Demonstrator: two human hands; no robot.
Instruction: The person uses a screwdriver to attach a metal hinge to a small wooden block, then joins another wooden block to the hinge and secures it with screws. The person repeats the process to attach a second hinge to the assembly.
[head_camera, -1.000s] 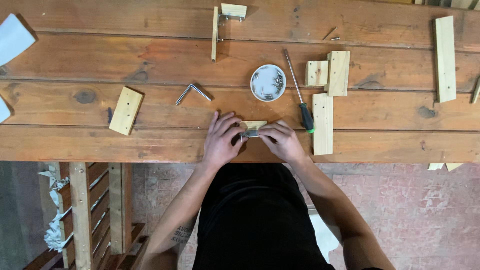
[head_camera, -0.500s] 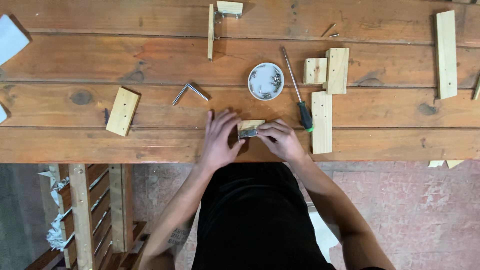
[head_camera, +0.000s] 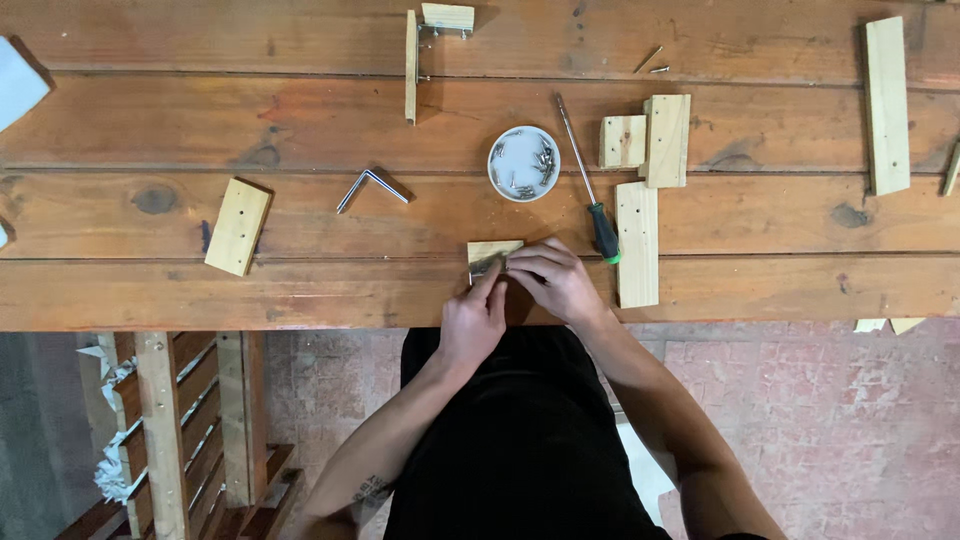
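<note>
both sets of fingers (head_camera: 497, 272) meet on a small pale wooden block (head_camera: 492, 253) with a grey metal piece on it — left hand (head_camera: 474, 318) pinching from below, right hand (head_camera: 557, 282) curled closed over its right edge. just right lies a green-handled screwdriver (head_camera: 590, 185); above, a round white dish of screws (head_camera: 524, 163) — all on the brown plank tabletop (head_camera: 300, 290).

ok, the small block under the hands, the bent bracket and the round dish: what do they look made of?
Small block: pale, seemingly unfinished wood, grain visible; both the left hand and right hand are on it.
Bent bracket: probably metal, grey with a dull shine.
Round dish: white and smooth, plastic or ceramic, cannot tell; it holds small screws.
</note>
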